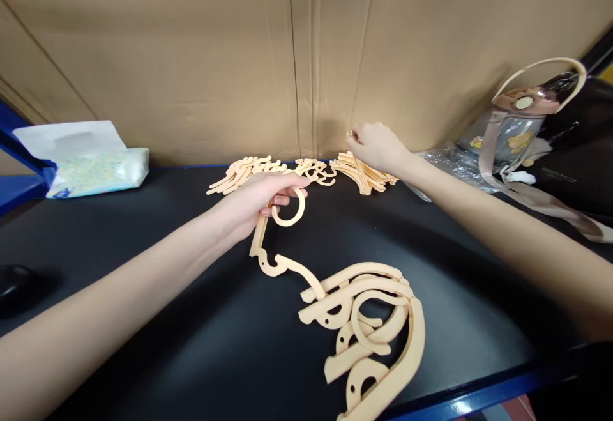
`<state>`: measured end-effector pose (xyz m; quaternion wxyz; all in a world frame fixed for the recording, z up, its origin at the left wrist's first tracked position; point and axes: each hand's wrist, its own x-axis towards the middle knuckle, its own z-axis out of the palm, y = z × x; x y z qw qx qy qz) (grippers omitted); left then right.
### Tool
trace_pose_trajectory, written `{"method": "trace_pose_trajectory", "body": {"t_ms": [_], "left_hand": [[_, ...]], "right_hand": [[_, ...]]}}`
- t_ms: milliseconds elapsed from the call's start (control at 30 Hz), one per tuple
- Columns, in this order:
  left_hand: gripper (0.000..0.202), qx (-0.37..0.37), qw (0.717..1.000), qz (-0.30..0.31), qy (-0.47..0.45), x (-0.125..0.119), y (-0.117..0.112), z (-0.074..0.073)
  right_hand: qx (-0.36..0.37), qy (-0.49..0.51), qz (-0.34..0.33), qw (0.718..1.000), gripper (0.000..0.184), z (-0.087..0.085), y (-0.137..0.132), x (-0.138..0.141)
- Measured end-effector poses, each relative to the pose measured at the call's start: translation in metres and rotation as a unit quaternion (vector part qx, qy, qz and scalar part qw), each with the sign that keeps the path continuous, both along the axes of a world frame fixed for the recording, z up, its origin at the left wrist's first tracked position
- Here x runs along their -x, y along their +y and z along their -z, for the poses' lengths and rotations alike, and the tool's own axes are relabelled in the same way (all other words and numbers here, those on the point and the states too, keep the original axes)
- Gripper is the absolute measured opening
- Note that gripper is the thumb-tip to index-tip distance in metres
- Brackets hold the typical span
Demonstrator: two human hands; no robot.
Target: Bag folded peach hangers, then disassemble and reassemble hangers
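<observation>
Cream plastic hook (299,211) sits in the left hand (268,194), thumb and fingers pinching it; a strip (258,236) hangs below the same palm, so that grip seems to free the other hand for fetching. Clock centred on the left hand: another hook (297,269) lies at 6 to 5, end up against the interlocked cluster (383,290) at 5, probably parked near the body to leave the middle open. Right hand (376,146) at 2, over the strip pile (364,178), fingers curled; can't tell what they pinch, if anything. Hook pile (249,172) at 10, apart from the strips, likely sorted by type for easy picking. Tissue pack (100,168) at 9–10, bottle (520,124) at 2–3: edges, presumably out of the way. Cardboard wall (201,57) at 12 backs the black tabletop (215,344).
</observation>
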<state>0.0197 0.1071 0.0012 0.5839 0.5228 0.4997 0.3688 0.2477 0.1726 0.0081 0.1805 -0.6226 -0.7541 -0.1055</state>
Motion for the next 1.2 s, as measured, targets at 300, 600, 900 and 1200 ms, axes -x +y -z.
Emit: {"method": "trace_pose_trajectory", "body": {"t_ms": [300, 600, 900, 1200], "left_hand": [[0.02, 0.004, 0.998, -0.033, -0.05, 0.013, 0.013, -0.002], [0.015, -0.014, 0.996, -0.049, -0.072, 0.013, 0.012, -0.002], [0.026, -0.088, 0.968, -0.071, -0.223, 0.007, 0.005, -0.02], [0.018, -0.137, 0.957, -0.097, -0.238, 0.014, 0.017, -0.017]], "right_hand": [[-0.019, 0.014, 0.073, 0.997, 0.036, -0.012, 0.023, -0.032], [0.018, -0.053, 0.018, 0.998, 0.041, 0.01, 0.016, -0.03], [0.379, 0.411, -0.286, 0.778, 0.048, -0.004, -0.057, 0.054], [0.314, 0.505, -0.246, 0.766, 0.024, -0.005, -0.059, 0.057]]}}
